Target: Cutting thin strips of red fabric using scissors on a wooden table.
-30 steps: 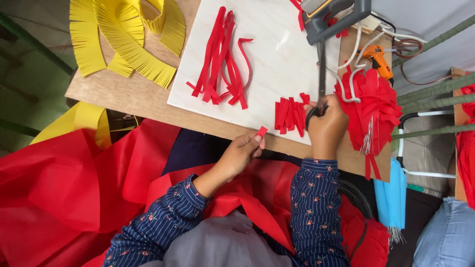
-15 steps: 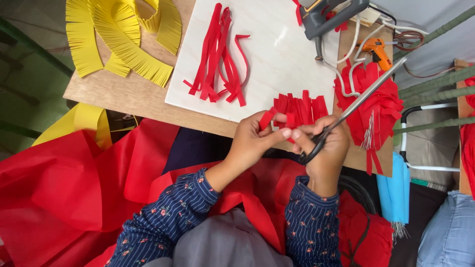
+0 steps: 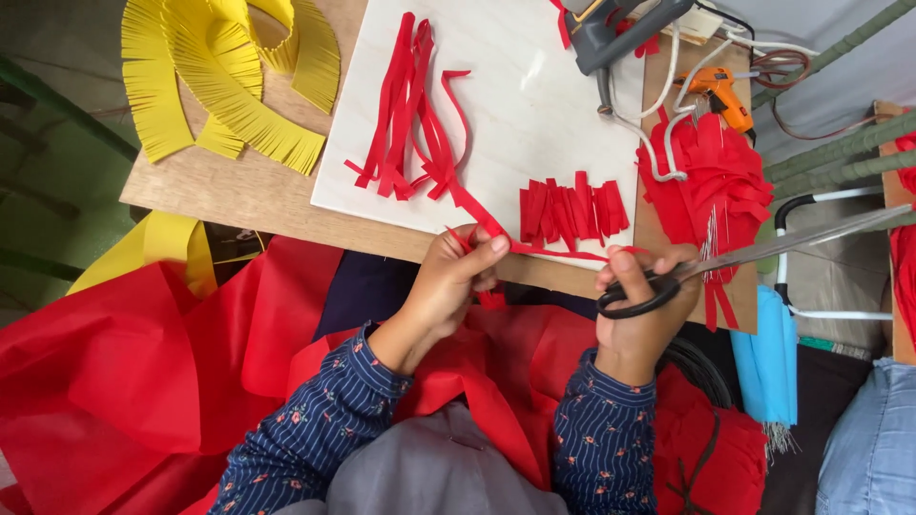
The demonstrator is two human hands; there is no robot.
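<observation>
While the left hand (image 3: pixel 456 277) pinches one end of a long thin red paper strip (image 3: pixel 534 246), the right hand (image 3: pixel 641 303) grips a pair of big scissors with black handles and long silver blades (image 3: pixel 754 253). The right fingers are curled tight through the handle loops. The blades point out toward 3 o'clock and look almost closed.

The step in hand looks like cutting the long strip into short bits. The strip runs flat along the near edge of the white smooth board (image 3: pixel 534 95), from the left fingers at 9 o'clock across to the right hand at 3 o'clock. It is touching both hands, or very nearly so at the right one; I cannot tell for sure.

Just past the strip, at 12 o'clock from the hands, lies a row of short red paper pieces (image 3: pixel 571 208) side by side. At 11 o'clock is a loose bunch of long red strips (image 3: pixel 412 124). Far off at 10 o'clock, yellow paper fringes (image 3: pixel 224 81) curl on the brown wooden table (image 3: pixel 239 191). At 1 o'clock sits a fluffy red paper tassel pile (image 3: pixel 711 181), with a grey glue gun (image 3: pixel 620 29) beyond it.

The next move, I think, calls for opening the blades, swinging them around the strip, and keeping the left fingers clear of the cut.
</observation>
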